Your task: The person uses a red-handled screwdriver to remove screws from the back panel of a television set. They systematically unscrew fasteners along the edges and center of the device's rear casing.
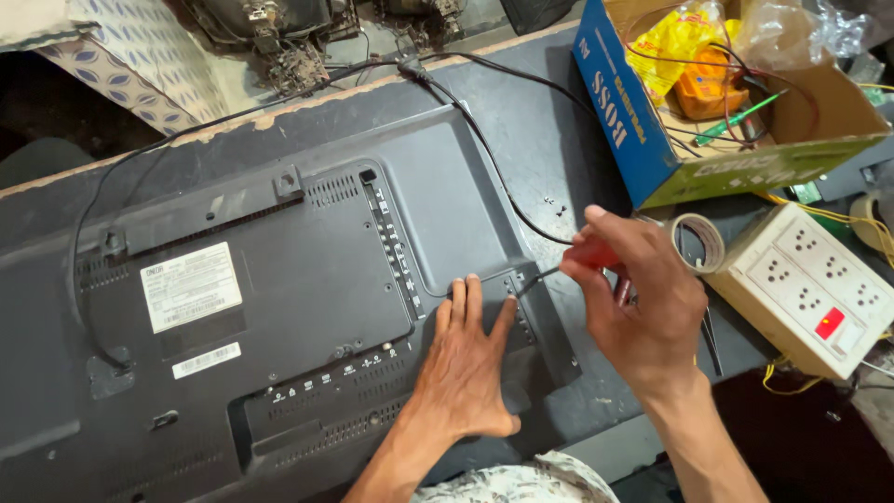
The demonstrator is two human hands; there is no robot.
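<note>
Head view: flat TV (279, 279) lies face down, back panel up, filling left + centre of frame on a dark surface (549, 121). Left hand (466, 359) at lower centre rests palm-down on the panel's lower right part, fingers (473, 298) straight and slightly spread, pressing flat, holding nothing. Right hand (638, 298) at centre right, fingers curled and pinching the red handle of a screwdriver (582, 256); its thin shaft slants down-left w/ tip at the panel edge just beside the left fingertips. Black cable (484, 149) runs from top centre down across the panel toward the right hand. White label (191, 286) sits mid-left on the panel. Tape roll (700, 242) stands just right of the right hand, near a cream power strip (810, 289) at right edge. Open cardboard box (652, 140) w/ blue side, upper right, holds wires, plastic bags, an orange item. Old electronics at top centre, blurred.
</note>
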